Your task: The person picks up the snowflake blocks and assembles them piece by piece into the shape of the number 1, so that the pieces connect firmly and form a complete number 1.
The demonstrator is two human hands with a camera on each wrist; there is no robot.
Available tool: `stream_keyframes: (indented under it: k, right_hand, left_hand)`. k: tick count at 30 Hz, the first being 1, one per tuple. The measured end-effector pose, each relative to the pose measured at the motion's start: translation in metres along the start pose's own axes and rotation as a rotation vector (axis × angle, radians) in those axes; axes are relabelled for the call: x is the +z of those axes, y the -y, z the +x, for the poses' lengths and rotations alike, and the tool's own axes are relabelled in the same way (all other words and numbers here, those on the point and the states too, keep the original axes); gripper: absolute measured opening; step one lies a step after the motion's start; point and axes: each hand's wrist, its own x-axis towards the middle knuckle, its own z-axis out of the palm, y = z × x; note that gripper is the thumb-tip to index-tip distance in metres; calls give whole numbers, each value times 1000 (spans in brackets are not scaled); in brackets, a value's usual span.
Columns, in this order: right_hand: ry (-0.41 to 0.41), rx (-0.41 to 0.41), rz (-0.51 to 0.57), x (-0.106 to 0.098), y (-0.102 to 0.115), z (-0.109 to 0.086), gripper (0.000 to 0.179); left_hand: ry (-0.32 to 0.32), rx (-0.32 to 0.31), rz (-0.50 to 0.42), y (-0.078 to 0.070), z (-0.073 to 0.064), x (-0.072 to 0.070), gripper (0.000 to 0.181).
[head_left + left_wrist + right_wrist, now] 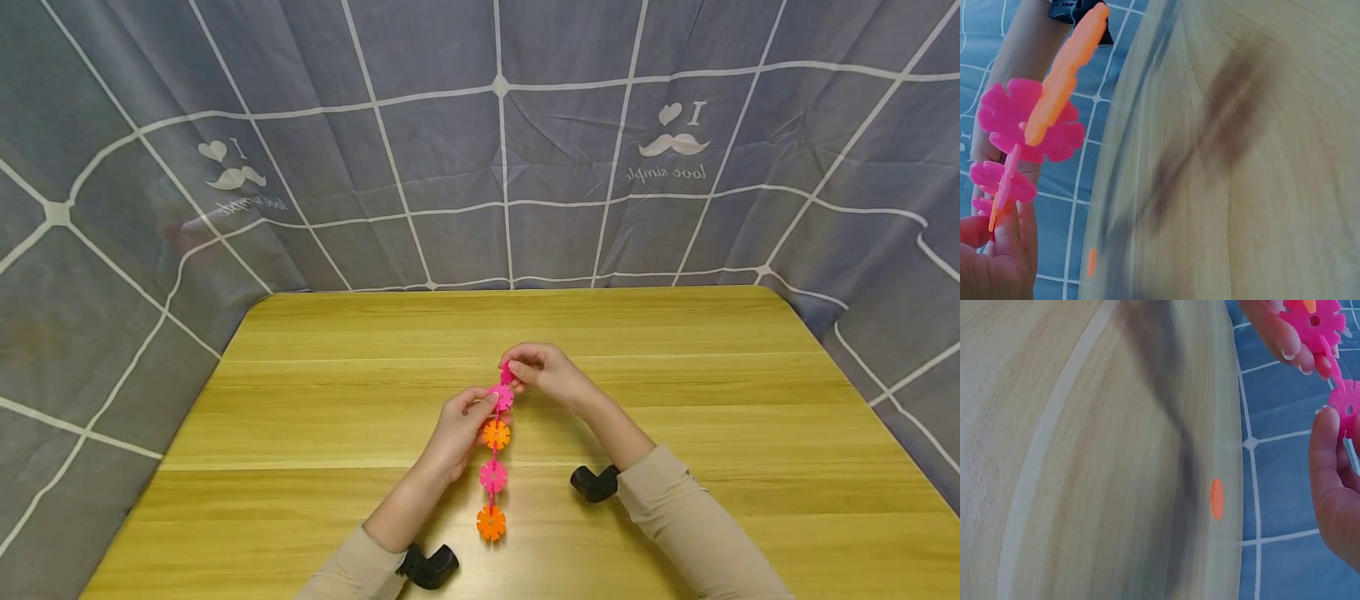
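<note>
A chain of slotted flower-shaped plastic discs, pink and orange by turns, hangs between the hands and runs toward the near side in the head view. My left hand (pixel 459 425) pinches a pink disc (pixel 501 397) near the chain's far end. Just beyond it, my right hand (pixel 546 371) holds another pink disc (pixel 507 372) between thumb and fingers. Lower on the chain are an orange disc (pixel 497 434), a pink disc (pixel 493 477) and an end orange disc (pixel 491 523). In the right wrist view a pink connecting disc (pixel 1333 365) stands edge-on between both hands.
A loose orange disc (pixel 1217 499) lies on the wooden table (pixel 300 417), also seen in the left wrist view. Black wrist cameras (pixel 595 483) sit by both cuffs. A grey curtain (pixel 450 150) with white lines encloses the table's back and sides.
</note>
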Motion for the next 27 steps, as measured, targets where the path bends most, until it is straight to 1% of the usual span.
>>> stream_keyframes:
  k: [5,7,10,12,16,19,23,27]
  right_hand:
    - [18,14,-54,0,2,-2,27]
    - [17,22,-56,1,2,-3,31]
    - [-8,27,-29,5,2,-3,34]
    - [-38,21,-23,8,2,-4,35]
    - [-116,4,-76,17,2,-5,34]
    - [-148,-10,-104,21,2,-6,30]
    - [-141,-30,-122,23,3,-6,27]
    - [-88,-40,-148,22,4,-6,30]
  left_hand:
    - [0,-2,-1,1,-1,0,23]
    - [1,2,-12,1,-1,0,23]
    - [-3,17,-31,2,0,1,23]
    - [-10,42,-37,2,0,1,23]
    - [-66,81,-11,4,-2,4,21]
    - [-118,94,5,4,-3,6,19]
    - [-148,105,-4,3,-4,8,18]
    - [-164,103,-6,1,-6,11,18]
